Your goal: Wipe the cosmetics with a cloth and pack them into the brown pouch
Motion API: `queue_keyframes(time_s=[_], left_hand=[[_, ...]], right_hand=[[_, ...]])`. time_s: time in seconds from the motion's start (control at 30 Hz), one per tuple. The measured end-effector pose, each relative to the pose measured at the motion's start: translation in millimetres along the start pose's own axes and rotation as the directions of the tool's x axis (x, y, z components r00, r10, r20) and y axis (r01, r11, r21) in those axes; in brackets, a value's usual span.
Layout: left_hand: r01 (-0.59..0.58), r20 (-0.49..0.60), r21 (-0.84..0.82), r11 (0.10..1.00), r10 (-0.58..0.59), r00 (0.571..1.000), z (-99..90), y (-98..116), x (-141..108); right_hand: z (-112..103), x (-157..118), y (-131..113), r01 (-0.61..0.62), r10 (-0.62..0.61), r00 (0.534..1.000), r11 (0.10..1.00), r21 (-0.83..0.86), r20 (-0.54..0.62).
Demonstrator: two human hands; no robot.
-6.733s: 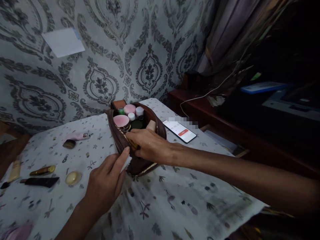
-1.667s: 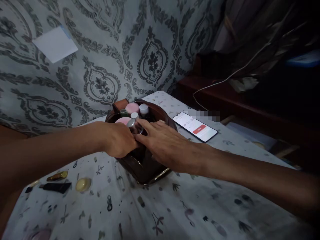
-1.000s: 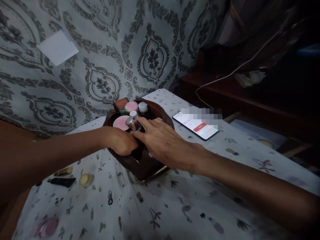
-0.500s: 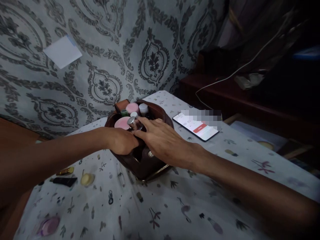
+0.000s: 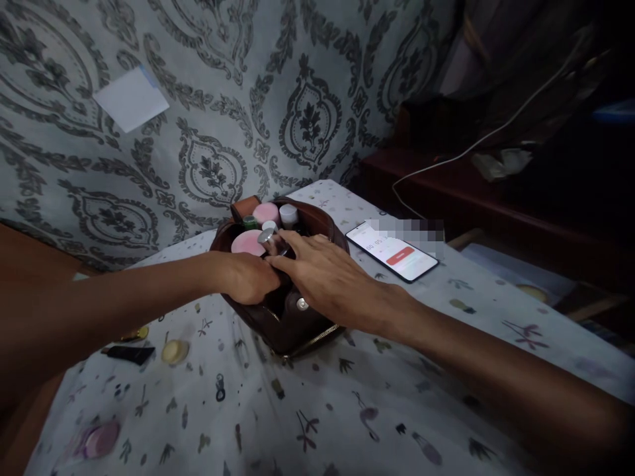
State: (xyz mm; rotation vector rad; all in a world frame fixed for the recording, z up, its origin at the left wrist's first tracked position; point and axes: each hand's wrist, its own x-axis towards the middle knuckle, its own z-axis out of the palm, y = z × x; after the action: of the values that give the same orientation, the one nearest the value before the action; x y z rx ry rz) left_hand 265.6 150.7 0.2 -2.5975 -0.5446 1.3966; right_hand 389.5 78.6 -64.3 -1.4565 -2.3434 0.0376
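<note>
A dark brown bag stands unzipped on the table, with several cosmetic containers inside. Two have round pink lids, and the larger pink lid lies at the left beside my wrist. My left hand reaches down into the bag, its fingers hidden. From the right, my right hand comes over the bag's opening, thumb and forefinger around a bottle with a shiny silver cap. Behind it are a white cap, a second pink lid and a green lid.
A lit phone lies right of the bag. At the left are a black tube, a small jar with a yellowish lid, a gold item and a pink-capped bottle. A patterned curtain hangs behind the table.
The whole view has shifted slightly, so everything sits a little farther right. Both hands keep nearly the same place at the bag.
</note>
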Motion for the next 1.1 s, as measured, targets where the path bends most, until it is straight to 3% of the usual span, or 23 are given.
queue_keyframes(time_s=[0.17,0.47,0.8,1.1], left_hand=[[-0.042,0.031,0.078,0.996,0.040,0.999,-1.1,3,1],[-0.019,-0.075,0.044,0.999,0.022,0.997,3.7,1,3],[-0.010,-0.046,0.029,1.000,0.011,0.999,5.6,3,-2],[0.014,-0.191,0.002,1.000,-0.013,0.981,14.9,1,-4]], right_hand=[[1,1,0,0.004,-0.004,1.000,1.000,-0.009,-0.013],[3,1,2,0.005,-0.006,1.000,1.000,-0.023,-0.026],[9,1,5,0.014,-0.015,0.998,1.000,-0.025,-0.066],[10,-1,5,0.016,-0.014,0.997,1.000,0.025,-0.074]])
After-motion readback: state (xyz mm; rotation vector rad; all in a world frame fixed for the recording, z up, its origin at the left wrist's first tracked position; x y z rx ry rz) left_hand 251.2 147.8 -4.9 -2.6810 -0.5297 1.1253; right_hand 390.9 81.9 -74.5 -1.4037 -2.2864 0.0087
